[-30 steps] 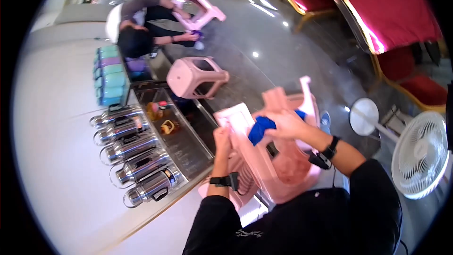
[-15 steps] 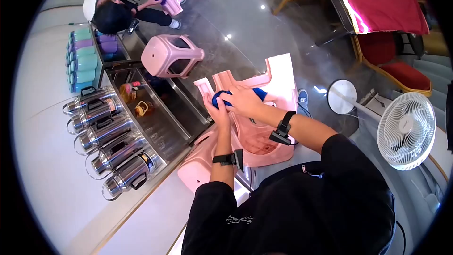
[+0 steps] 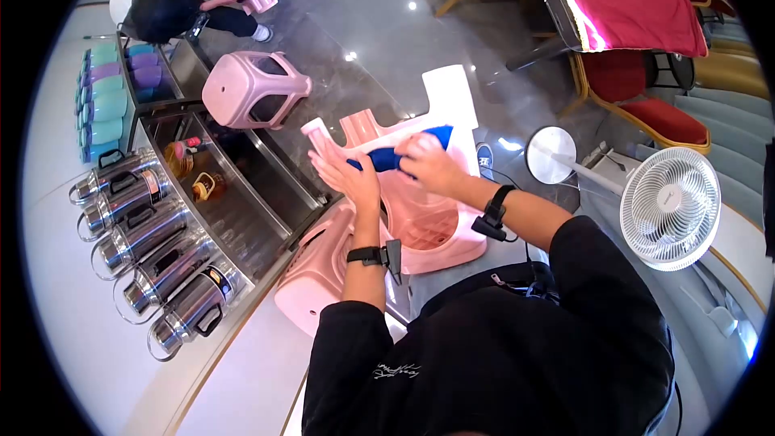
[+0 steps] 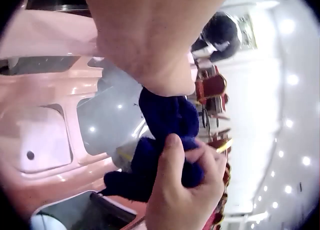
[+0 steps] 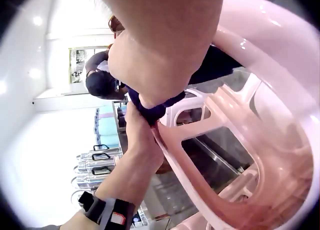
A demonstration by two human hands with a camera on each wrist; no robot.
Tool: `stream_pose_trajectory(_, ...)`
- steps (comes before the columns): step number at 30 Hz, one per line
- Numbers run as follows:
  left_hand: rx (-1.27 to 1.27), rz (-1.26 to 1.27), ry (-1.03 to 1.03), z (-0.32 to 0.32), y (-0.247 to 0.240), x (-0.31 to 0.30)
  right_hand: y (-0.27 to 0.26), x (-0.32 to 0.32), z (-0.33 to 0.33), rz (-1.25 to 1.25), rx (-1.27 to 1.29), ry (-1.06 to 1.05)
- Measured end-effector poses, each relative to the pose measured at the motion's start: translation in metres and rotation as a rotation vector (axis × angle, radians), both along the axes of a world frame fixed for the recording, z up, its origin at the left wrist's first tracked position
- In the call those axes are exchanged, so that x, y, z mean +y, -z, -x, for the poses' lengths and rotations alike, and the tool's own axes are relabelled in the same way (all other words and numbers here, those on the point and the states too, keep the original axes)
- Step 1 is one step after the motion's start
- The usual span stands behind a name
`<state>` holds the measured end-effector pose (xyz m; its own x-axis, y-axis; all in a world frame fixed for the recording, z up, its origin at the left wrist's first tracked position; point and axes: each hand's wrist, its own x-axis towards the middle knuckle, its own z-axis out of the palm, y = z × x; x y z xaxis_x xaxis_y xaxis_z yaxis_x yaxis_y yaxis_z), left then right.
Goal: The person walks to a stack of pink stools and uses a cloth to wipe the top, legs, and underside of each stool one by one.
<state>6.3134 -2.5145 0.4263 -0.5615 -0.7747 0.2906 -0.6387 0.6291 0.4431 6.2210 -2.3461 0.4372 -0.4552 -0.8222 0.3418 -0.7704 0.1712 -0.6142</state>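
Observation:
A pink plastic stool (image 3: 440, 254) lies tipped in front of me, its underside and legs turned up. My right hand (image 3: 436, 165) grips a blue cloth (image 3: 386, 159) over one of the legs. Seen from the left wrist, the right thumb and fingers pinch the bunched cloth (image 4: 172, 115). My left hand (image 3: 351, 178) lies along the end of that leg with its fingers straight, the thumb side against the cloth's near end. In the right wrist view, the left hand's fingertips are hidden behind the right hand.
Several steel flasks (image 3: 190, 307) line the counter at left, beside a metal trolley (image 3: 246, 234). Another pink stool (image 3: 254, 89) stands beyond it. A second person (image 3: 169, 8) handles a stool at upper left. A white fan (image 3: 670, 206) stands at right.
My left hand has gone from curled fingers to straight ones. The right hand has drawn away from it to the right, and the cloth now stretches between them. The head view has shifted.

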Motion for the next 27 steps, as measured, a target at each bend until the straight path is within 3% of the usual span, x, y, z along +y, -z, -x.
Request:
stream_pose_trajectory(3, -0.005, -0.190, 0.601, 0.017, -0.024, -0.013, 0.008, 0.006, -0.007, 0.080, -0.039, -0.057)
stream_pose_trajectory(4, -0.079, -0.213, 0.590, 0.019, -0.024, -0.014, 0.005, 0.013, -0.007, 0.076, -0.069, -0.084)
stream_pose_trajectory(5, -0.155, -0.236, 0.578, 0.020, -0.024, -0.016, 0.002, 0.024, -0.004, 0.014, -0.087, 0.033)
stream_pose_trajectory(6, -0.228, -0.255, 0.567, 0.025, -0.022, -0.018, 0.009, 0.032, 0.010, 0.138, -0.049, 0.133)
stream_pose_trajectory(7, -0.026, -0.258, 0.543, 0.029, -0.017, -0.017, 0.004, 0.039, 0.023, 0.102, -0.041, 0.364)
stream_pose_trajectory(8, -0.051, -0.259, 0.554, 0.031, -0.012, -0.017, 0.000, 0.044, 0.033, 0.065, -0.037, 0.590)
stream_pose_trajectory(10, -0.122, -0.269, 0.564, 0.028, -0.018, -0.010, 0.015, 0.037, 0.047, -0.003, -0.228, 0.846)
stream_pose_trajectory(14, -0.160, -0.264, 0.534, 0.027, -0.016, -0.012, 0.014, 0.001, 0.080, 0.111, -0.291, 0.824)
stream_pose_trajectory(16, -0.192, -0.171, 0.534, 0.025, -0.017, -0.012, 0.001, 0.005, 0.078, 0.124, -0.477, 0.772)
stream_pose_trajectory(18, -0.195, -0.141, 0.537, 0.020, -0.018, -0.020, 0.027, 0.038, 0.052, 0.146, -0.340, 0.605)
stream_pose_trajectory(20, -0.153, -0.179, 0.538, 0.017, -0.008, -0.030, 0.070, 0.077, 0.023, 0.266, -0.498, 0.633)
stream_pose_trajectory(22, -0.142, -0.142, 0.560, 0.012, -0.010, -0.034, 0.125, 0.142, 0.006, -0.338, -0.772, 0.664)
stream_pose_trajectory(24, -0.106, -0.105, 0.582, 0.009, -0.011, -0.038, 0.163, 0.199, -0.010, -0.589, -0.985, 0.722)
stream_pose_trajectory(26, 0.077, -0.057, 0.679, 0.012, -0.023, -0.017, 0.174, 0.230, -0.019, -0.694, -1.062, 1.067)
stream_pose_trajectory(27, 0.158, -0.042, 0.721, 0.002, -0.038, 0.007, 0.183, 0.245, -0.022, -0.712, -1.112, 1.066)
